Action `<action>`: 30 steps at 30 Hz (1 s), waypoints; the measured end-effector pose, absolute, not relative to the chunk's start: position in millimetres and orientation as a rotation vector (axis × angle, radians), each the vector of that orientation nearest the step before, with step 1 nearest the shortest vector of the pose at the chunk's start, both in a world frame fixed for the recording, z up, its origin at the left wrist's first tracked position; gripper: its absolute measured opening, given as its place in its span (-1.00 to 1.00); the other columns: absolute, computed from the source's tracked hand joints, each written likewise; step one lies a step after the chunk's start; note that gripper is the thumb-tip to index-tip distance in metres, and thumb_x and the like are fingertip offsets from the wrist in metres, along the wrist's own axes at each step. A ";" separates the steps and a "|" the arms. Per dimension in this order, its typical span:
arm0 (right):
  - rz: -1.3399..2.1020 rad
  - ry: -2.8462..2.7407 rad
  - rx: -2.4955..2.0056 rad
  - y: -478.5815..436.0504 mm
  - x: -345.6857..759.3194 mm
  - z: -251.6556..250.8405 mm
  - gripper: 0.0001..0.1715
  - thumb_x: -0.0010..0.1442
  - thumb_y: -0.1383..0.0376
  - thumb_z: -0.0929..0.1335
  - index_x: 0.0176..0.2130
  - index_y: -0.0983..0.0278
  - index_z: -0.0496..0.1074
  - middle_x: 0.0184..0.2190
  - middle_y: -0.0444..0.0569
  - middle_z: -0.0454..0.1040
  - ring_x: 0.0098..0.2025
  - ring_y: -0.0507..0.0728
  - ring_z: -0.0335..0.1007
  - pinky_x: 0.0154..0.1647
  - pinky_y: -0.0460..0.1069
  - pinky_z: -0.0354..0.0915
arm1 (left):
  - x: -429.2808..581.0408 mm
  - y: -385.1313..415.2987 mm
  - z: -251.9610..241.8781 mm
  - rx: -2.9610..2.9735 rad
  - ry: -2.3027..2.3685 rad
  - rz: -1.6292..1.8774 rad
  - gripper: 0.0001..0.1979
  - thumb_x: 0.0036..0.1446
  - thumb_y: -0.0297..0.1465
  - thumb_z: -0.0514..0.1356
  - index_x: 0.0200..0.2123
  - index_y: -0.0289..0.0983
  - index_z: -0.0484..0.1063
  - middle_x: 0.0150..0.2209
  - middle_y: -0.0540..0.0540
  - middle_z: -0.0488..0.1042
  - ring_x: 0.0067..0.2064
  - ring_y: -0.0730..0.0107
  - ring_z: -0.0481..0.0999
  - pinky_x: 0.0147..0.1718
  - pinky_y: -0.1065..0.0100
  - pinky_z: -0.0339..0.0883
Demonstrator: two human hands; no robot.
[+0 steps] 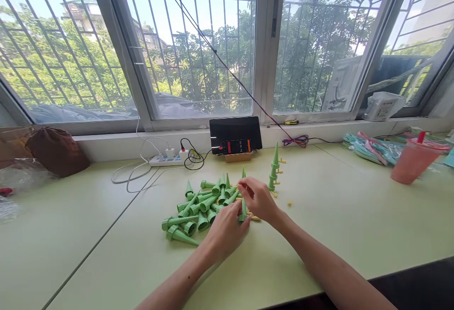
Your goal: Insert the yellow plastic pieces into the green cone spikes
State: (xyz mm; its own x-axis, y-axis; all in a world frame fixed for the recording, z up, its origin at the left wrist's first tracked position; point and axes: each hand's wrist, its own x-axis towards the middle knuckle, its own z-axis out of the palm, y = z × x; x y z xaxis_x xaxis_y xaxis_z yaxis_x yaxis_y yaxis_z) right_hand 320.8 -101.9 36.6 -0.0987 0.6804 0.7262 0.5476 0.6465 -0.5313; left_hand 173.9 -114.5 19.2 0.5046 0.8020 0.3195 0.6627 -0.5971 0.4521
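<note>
Many green plastic cones lie in a pile [202, 206] on the pale table, some upright and some with their hollow ends showing. At the pile's right side my left hand [229, 222] is closed round the base of a green cone [244, 208] that points up. Just above it my right hand [257, 196] is pinched near the cone's tip; what its fingers hold, if anything, is too small to make out. Yellow pieces [254, 217] lie partly hidden beside my hands. Farther right rises a stack of green cones [273, 170] with yellow pieces sticking out sideways.
A small yellow piece [290, 203] lies right of my hands. A tablet [235, 133] with a phone [238, 146] before it leans by the window. Left of it are a power strip [168, 160] and cables. At the far right stands a red cup [416, 161]; a brown bag [58, 151] sits left.
</note>
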 end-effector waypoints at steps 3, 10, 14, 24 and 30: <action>0.150 -1.760 -0.990 -101.1 321.0 35.9 -0.82 0.34 0.28 0.22 -0.25 0.26 0.37 -0.39 -0.06 0.42 -0.47 0.03 0.23 -0.40 -0.07 0.19 | 174.4 -114.6 16.9 2.431 1.227 0.770 -0.75 0.11 -0.37 0.09 -0.49 -0.20 0.01 -0.53 0.07 0.20 -0.51 0.42 0.11 -0.49 0.38 -0.05; 0.149 -1.725 -0.985 -102.8 320.2 37.6 -0.81 0.34 0.27 0.22 -0.25 0.27 0.37 -0.40 -0.07 0.42 -0.49 0.02 0.21 -0.43 -0.07 0.19 | 170.9 -108.2 19.6 2.307 1.149 0.998 -0.78 0.13 -0.32 0.12 -0.43 -0.20 0.08 -0.60 0.15 0.13 -0.58 0.49 0.12 -0.51 0.42 0.02; 0.102 -1.671 -0.978 -105.5 319.4 40.9 -0.82 0.34 0.27 0.22 -0.26 0.26 0.36 -0.43 -0.08 0.39 -0.49 0.02 0.22 -0.43 -0.07 0.20 | 168.8 -105.1 27.4 2.117 1.170 1.172 -0.76 0.16 -0.25 0.13 -0.40 -0.19 0.09 -0.68 0.20 0.08 -0.64 0.51 0.10 -0.58 0.46 -0.01; 0.103 -1.664 -0.971 -104.7 318.3 39.2 -0.84 0.32 0.30 0.23 -0.31 0.26 0.34 -0.47 -0.12 0.35 -0.51 0.02 0.19 -0.45 -0.08 0.17 | 167.0 -104.9 32.1 1.730 1.150 1.394 -0.79 0.21 -0.21 0.10 -0.27 -0.17 0.12 -0.65 0.18 0.27 -0.71 0.50 0.26 -0.70 0.51 0.03; 0.129 -1.690 -0.961 -105.9 317.2 40.2 -0.85 0.30 0.31 0.23 -0.32 0.26 0.33 -0.48 -0.13 0.33 -0.52 0.01 0.17 -0.47 -0.08 0.16 | 166.8 -104.3 30.1 1.709 1.130 1.410 -0.80 0.20 -0.23 0.11 -0.26 -0.17 0.13 -0.65 0.17 0.28 -0.71 0.50 0.29 -0.71 0.52 0.06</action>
